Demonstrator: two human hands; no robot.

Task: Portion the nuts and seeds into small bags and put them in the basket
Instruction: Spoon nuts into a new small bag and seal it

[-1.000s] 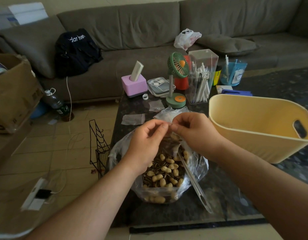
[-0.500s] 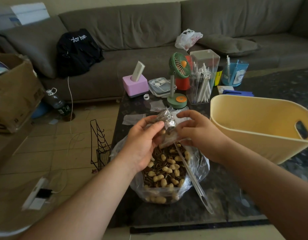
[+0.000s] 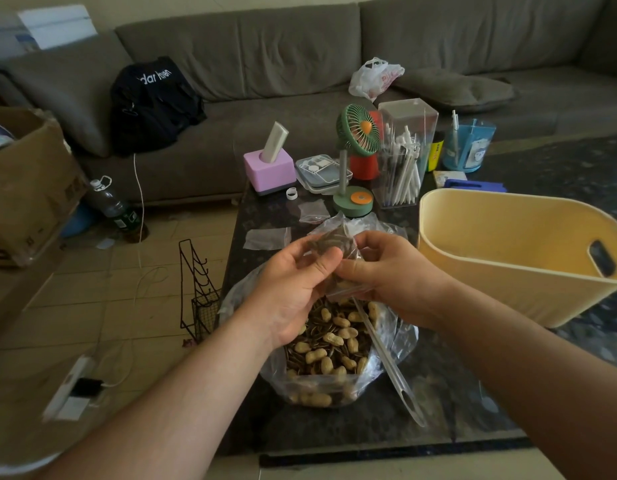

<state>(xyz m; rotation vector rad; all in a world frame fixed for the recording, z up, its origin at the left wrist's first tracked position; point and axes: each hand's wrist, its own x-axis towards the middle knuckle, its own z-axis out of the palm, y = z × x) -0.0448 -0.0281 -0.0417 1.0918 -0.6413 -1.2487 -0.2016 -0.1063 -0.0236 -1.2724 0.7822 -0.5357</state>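
Left hand [image 3: 296,289] and right hand [image 3: 386,271] both pinch one small bag [image 3: 329,242]; one basket [image 3: 508,251] at three o'clock; two empty bags [image 3: 267,238] at eleven.

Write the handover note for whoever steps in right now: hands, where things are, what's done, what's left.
Left hand and right hand: both hold one small bag of seeds and peanuts above the big bag.
Big bag: open on the table, still holding plenty of mix, clear scoop leaning in it.
Yellow basket: to the right; no bags visible inside.
Spare empty small bags lie beyond the big bag.
Done: this bag is filled.
Left: make sure it is sealed, drop it in the basket, fill more.
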